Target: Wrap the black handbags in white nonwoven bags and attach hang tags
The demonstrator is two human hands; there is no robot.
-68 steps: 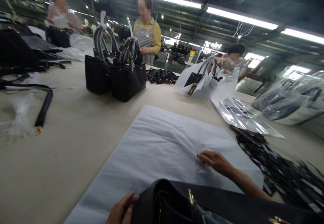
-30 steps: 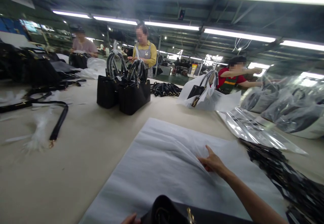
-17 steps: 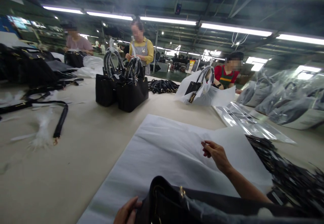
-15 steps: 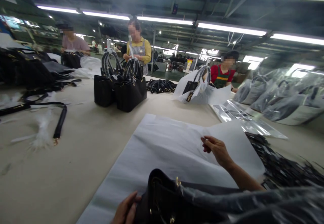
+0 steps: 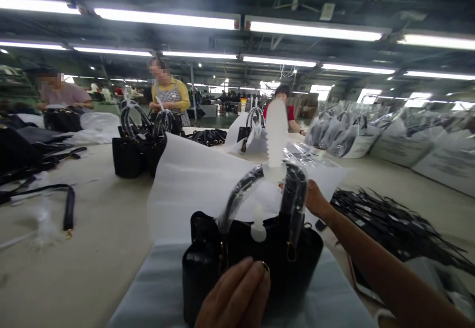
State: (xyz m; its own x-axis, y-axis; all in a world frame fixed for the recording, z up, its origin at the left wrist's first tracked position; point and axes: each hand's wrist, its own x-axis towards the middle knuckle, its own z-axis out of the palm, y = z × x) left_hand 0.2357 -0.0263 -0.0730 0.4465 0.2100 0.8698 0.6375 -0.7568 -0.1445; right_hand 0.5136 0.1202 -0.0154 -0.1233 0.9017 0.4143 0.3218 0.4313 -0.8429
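Observation:
A black handbag [image 5: 256, 268] stands upright in front of me on a large white sheet of paper [image 5: 193, 184], whose far part rises behind it. Clear plastic wraps its handles [image 5: 295, 199], and a white notched strip [image 5: 276, 135] stands up between them. My left hand [image 5: 235, 296] is closed at the front of the bag, fingers together against it near a small gold ring. Behind the right side of the handles, my right hand [image 5: 315, 199] is closed at the raised paper; the handles partly hide its fingers.
Black straps [image 5: 393, 224] lie heaped at right. Plastic-wrapped bags [image 5: 352, 132] line the back right. More black handbags [image 5: 129, 155] stand at left, near a loose strap [image 5: 69, 209]. Across the table are several co-workers, one in a yellow top [image 5: 180, 95].
The handbag has gone from lying tilted near me to standing upright on the paper. The paper's far part has risen behind it. My left hand has moved to its front; the view has turned right.

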